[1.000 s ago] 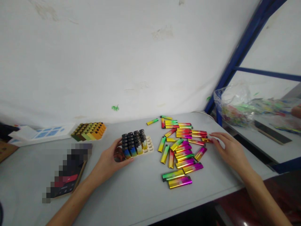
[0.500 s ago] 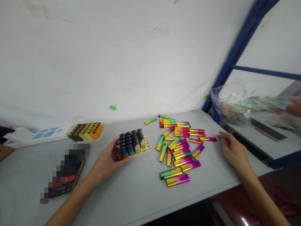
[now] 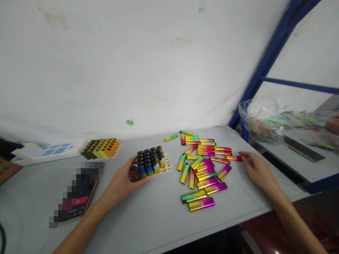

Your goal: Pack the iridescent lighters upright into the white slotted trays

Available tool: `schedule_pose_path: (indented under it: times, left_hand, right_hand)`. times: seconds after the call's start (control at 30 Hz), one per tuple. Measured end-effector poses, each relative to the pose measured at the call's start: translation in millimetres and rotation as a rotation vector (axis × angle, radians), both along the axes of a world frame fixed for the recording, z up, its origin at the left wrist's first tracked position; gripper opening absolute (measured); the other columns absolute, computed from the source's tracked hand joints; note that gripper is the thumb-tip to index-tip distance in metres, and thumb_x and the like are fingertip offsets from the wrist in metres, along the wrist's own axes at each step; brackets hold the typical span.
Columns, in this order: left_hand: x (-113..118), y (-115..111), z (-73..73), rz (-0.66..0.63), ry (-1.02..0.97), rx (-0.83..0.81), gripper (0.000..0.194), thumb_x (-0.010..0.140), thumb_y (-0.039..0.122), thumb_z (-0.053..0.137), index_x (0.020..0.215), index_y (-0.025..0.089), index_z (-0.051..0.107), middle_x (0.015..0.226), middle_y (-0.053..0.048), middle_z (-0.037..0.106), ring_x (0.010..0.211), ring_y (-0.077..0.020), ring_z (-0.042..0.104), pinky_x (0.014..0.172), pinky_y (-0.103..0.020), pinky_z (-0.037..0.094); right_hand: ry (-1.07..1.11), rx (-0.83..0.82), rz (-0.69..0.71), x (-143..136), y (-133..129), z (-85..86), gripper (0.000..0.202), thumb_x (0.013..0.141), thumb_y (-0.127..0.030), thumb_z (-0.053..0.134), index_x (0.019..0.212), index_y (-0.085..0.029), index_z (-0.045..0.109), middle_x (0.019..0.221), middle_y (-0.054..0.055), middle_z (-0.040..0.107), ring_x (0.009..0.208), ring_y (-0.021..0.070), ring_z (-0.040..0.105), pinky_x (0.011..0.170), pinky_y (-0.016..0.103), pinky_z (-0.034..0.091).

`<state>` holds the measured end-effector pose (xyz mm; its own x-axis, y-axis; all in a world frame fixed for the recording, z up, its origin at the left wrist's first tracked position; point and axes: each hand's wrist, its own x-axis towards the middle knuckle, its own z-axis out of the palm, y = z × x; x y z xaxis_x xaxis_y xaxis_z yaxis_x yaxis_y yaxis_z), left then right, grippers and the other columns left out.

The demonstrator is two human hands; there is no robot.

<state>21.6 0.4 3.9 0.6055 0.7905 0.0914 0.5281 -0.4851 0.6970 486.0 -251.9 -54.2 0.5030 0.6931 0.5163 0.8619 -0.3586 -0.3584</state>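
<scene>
With thumb and fingers around its left end, my left hand [image 3: 124,182] grips a white slotted tray [image 3: 168,163]. Several black-topped lighters [image 3: 149,169] stand upright in it; the slots at its right end hold none. Over to the right, my right hand [image 3: 258,170] has its thumb and forefinger closed on the end of a yellow-and-magenta lighter [image 3: 233,158], which lies flat on the table. Beside it spreads a loose pile of shiny lighters [image 3: 206,173] in yellow, green, red and magenta.
A second block of yellow and brown lighters [image 3: 102,148] stands by the wall, next to a white and blue box [image 3: 57,150]. A phone [image 3: 79,197] lies at left. Blue rack posts [image 3: 254,77] and a plastic bag [image 3: 265,116] are at right, near another person's hand [image 3: 332,124].
My right hand has moved slightly left and its fingers have closed on the end of the outermost lighter. My left hand keeps its grip on the tray. The view has shifted a little.
</scene>
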Motion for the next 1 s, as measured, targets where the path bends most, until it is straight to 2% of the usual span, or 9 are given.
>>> schedule_pose_path:
  times: [0.1, 0.2, 0.4, 0.47, 0.57, 0.67, 0.77, 1.0]
  left_hand:
    - [0.5, -0.8, 0.6, 0.001, -0.01, -0.009, 0.086, 0.075, 0.06, 0.079, 0.142, 0.02, 0.043, 0.103, -0.009, 0.076, 0.079, -0.0264, 0.075, 0.072, -0.04, 0.064]
    - [1.0, -1.1, 1.1, 0.011, -0.018, -0.04, 0.087, 0.073, 0.06, 0.08, 0.141, 0.02, 0.044, 0.106, -0.01, 0.076, 0.083, -0.0284, 0.075, 0.073, -0.041, 0.064]
    - [0.7, 0.5, 0.2, 0.023, -0.034, -0.045, 0.088, 0.07, 0.059, 0.082, 0.141, 0.022, 0.046, 0.108, -0.011, 0.077, 0.078, -0.0283, 0.075, 0.07, -0.038, 0.063]
    - [0.8, 1.0, -0.3, 0.027, -0.029, -0.03, 0.087, 0.069, 0.059, 0.082, 0.14, 0.023, 0.047, 0.105, -0.011, 0.077, 0.077, -0.0283, 0.075, 0.068, -0.037, 0.063]
    - [1.1, 0.5, -0.5, 0.032, -0.032, -0.026, 0.086, 0.069, 0.058, 0.082, 0.139, 0.022, 0.047, 0.107, -0.011, 0.077, 0.078, -0.0287, 0.075, 0.067, -0.037, 0.063]
    - [1.0, -0.8, 0.2, 0.029, -0.052, -0.052, 0.088, 0.07, 0.057, 0.082, 0.141, 0.02, 0.046, 0.114, -0.013, 0.076, 0.083, -0.0296, 0.076, 0.073, -0.041, 0.065]
    - [0.1, -1.0, -0.3, 0.02, -0.059, -0.083, 0.089, 0.072, 0.057, 0.083, 0.143, 0.019, 0.045, 0.118, -0.014, 0.074, 0.091, -0.0308, 0.076, 0.079, -0.044, 0.066]
    - [-3.1, 4.1, -5.8, 0.023, -0.136, -0.127, 0.086, 0.069, 0.047, 0.088, 0.142, 0.023, 0.049, 0.129, -0.013, 0.071, 0.103, -0.0318, 0.076, 0.084, -0.039, 0.067]
  right_hand:
    - [-0.031, 0.008, 0.005, -1.4, 13.5, 8.0, 0.037, 0.098, -0.037, 0.043, 0.118, -0.017, 0.068, 0.116, 0.017, 0.074, 0.108, 0.0327, 0.07, 0.095, 0.05, 0.055]
    - [-0.061, 0.007, 0.064, -11.2, 38.3, 25.6, 0.035, 0.098, -0.036, 0.046, 0.117, -0.019, 0.07, 0.115, 0.016, 0.074, 0.107, 0.0317, 0.07, 0.097, 0.049, 0.055]
    - [-0.068, -0.183, 0.439, -45.8, 108.8, 64.0, 0.036, 0.103, -0.03, 0.043, 0.123, -0.018, 0.069, 0.124, 0.014, 0.072, 0.117, 0.0288, 0.067, 0.106, 0.048, 0.053]
    - [-0.093, -0.248, 0.499, -53.6, 130.7, 68.2, 0.039, 0.103, -0.029, 0.042, 0.13, -0.015, 0.067, 0.134, 0.017, 0.069, 0.125, 0.03, 0.064, 0.112, 0.05, 0.05]
    - [-0.123, -0.313, 0.511, -61.0, 153.4, 64.8, 0.044, 0.104, -0.027, 0.041, 0.138, -0.01, 0.063, 0.145, 0.02, 0.062, 0.133, 0.0312, 0.06, 0.117, 0.051, 0.046]
    - [-0.136, -0.345, 0.509, -65.1, 160.4, 56.1, 0.045, 0.105, -0.026, 0.039, 0.137, -0.008, 0.065, 0.147, 0.021, 0.061, 0.133, 0.0321, 0.061, 0.117, 0.05, 0.046]
    - [-0.131, -0.315, 0.528, -65.0, 157.0, 50.1, 0.043, 0.106, -0.03, 0.042, 0.135, -0.013, 0.068, 0.145, 0.017, 0.064, 0.13, 0.031, 0.064, 0.115, 0.049, 0.049]
    - [-0.065, -0.267, 0.561, -60.6, 149.6, 53.3, 0.041, 0.105, -0.032, 0.046, 0.132, -0.014, 0.072, 0.141, 0.015, 0.067, 0.125, 0.0313, 0.067, 0.113, 0.049, 0.051]
